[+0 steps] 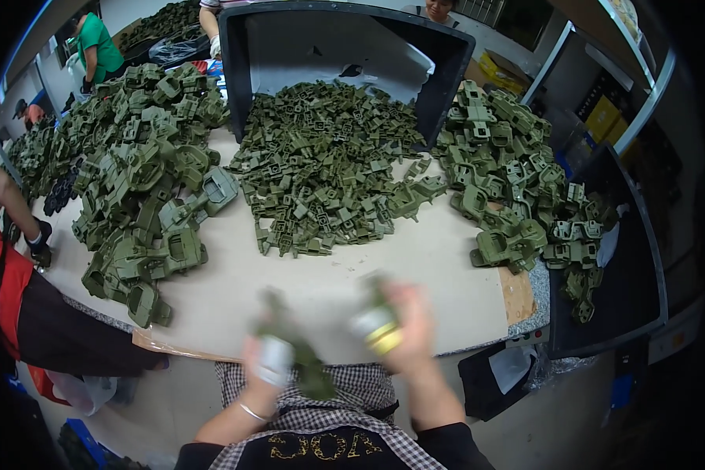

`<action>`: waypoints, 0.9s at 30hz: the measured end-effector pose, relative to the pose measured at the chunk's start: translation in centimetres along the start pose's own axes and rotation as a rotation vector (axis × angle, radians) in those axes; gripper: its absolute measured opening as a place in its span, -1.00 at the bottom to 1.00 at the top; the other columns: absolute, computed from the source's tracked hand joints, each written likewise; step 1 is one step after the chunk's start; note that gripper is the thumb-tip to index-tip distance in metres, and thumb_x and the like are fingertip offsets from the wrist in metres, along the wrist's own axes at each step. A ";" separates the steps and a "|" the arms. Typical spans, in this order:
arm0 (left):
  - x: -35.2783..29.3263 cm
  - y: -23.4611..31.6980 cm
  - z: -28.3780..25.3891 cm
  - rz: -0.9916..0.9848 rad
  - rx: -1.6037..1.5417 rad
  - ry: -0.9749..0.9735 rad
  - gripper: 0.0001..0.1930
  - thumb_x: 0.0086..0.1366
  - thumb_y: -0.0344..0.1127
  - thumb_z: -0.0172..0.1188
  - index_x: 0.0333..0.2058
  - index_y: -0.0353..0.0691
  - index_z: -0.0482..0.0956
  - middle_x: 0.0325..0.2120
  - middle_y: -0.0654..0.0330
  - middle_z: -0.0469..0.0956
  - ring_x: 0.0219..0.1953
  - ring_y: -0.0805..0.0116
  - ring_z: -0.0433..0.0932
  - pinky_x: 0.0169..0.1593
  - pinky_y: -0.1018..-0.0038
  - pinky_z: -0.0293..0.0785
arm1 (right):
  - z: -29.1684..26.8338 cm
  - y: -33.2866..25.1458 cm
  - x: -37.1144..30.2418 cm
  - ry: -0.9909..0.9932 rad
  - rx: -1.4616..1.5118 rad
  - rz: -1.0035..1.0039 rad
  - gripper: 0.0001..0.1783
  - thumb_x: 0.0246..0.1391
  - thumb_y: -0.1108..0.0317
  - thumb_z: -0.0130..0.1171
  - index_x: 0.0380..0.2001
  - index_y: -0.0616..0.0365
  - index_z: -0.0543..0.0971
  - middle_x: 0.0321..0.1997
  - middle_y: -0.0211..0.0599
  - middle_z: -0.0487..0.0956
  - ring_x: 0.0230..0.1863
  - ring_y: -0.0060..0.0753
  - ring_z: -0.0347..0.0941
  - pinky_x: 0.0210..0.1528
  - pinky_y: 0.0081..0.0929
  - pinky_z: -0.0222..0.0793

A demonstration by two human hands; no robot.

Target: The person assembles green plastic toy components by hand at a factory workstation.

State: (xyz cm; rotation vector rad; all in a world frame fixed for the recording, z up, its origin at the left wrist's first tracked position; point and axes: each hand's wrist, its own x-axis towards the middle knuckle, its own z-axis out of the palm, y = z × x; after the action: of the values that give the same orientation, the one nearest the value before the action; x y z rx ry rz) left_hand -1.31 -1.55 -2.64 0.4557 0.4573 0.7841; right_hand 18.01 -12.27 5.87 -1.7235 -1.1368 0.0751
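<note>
My left hand point(260, 380) is closed around a long olive-green moulded part point(315, 374), held low over the table's near edge. White wrapping shows at its fingers, and motion smears the outline. A smaller olive-green piece point(377, 291) sticks up from my right hand point(412, 333), which is closed on it and also blurred. White and yellow bands show at that hand's fingers. The two hands are apart. Beyond them, a heap of small olive-green moulded pieces point(321, 172) spills toward me out of a tipped black bin point(239, 78).
Larger olive-green parts are piled at left point(141, 180) and right point(509, 172) on the pale tabletop point(235, 294). A black tray point(642, 258) leans at the right edge. Close by on the left stands a co-worker in red point(16, 290); other people are farther back.
</note>
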 end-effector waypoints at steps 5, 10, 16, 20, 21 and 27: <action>-0.3 5.0 -0.2 0.026 0.322 0.095 -0.39 0.18 0.15 -0.05 0.02 -0.23 0.26 -0.31 0.17 0.48 -0.29 0.31 0.49 -0.17 0.38 0.45 | -4.2 6.1 3.6 0.070 -0.559 0.040 -0.43 -0.26 0.37 0.27 -0.10 0.32 0.38 -0.25 -0.16 0.37 -0.17 -0.11 0.29 -0.10 -0.31 0.27; -1.1 3.6 -0.6 -0.225 0.168 0.017 -0.26 0.10 0.33 -0.12 0.02 -0.21 0.26 -0.29 0.08 0.47 -0.30 0.20 0.50 -0.23 0.34 0.52 | 0.8 8.4 7.2 -0.106 -0.641 -0.207 -0.50 -0.23 0.45 0.15 -0.11 0.31 0.39 -0.22 -0.16 0.35 -0.14 -0.12 0.27 -0.11 -0.31 0.28; -2.3 3.1 -3.3 -0.636 0.063 -0.248 -0.19 0.08 0.38 -0.17 0.04 -0.26 0.23 -0.23 -0.06 0.48 -0.27 0.12 0.52 -0.18 0.26 0.49 | 5.3 11.0 6.8 -0.169 -0.782 -0.198 -0.75 -0.17 0.49 0.10 -0.32 0.26 0.42 -0.28 -0.16 0.41 -0.22 -0.14 0.33 -0.20 -0.36 0.33; -0.7 3.8 -3.3 -0.534 0.052 -0.145 -0.19 0.08 0.39 -0.18 -0.02 -0.32 0.28 -0.28 -0.02 0.50 -0.30 0.18 0.53 -0.20 0.32 0.50 | 3.2 5.2 5.0 -0.331 -0.039 0.175 -0.80 -0.15 0.52 0.10 -0.35 0.23 0.46 -0.43 -0.19 0.50 -0.40 -0.10 0.44 -0.34 -0.35 0.38; -0.4 4.0 -2.2 -0.495 0.166 -0.134 -0.19 0.08 0.39 -0.19 -0.05 -0.33 0.30 -0.29 -0.01 0.50 -0.31 0.20 0.53 -0.21 0.34 0.50 | 3.0 4.1 3.8 -0.406 0.182 0.243 -0.79 -0.14 0.52 0.12 -0.34 0.21 0.47 -0.45 -0.16 0.52 -0.43 -0.08 0.46 -0.37 -0.35 0.39; -1.6 3.7 0.2 -0.377 0.434 -0.316 -0.36 0.17 0.13 -0.05 0.04 -0.29 0.21 -0.15 0.04 0.41 -0.16 0.24 0.46 -0.05 0.40 0.39 | 4.1 -0.3 -0.2 -0.726 0.139 0.064 -0.79 -0.11 0.50 0.10 -0.31 0.25 0.48 -0.44 -0.11 0.51 -0.43 -0.32 0.48 -0.38 -0.53 0.35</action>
State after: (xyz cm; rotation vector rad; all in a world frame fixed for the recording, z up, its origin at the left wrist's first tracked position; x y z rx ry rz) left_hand -4.29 -0.52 -0.15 0.8542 0.4000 0.2358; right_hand 15.51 -9.51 4.09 -1.6432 -1.5420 0.8555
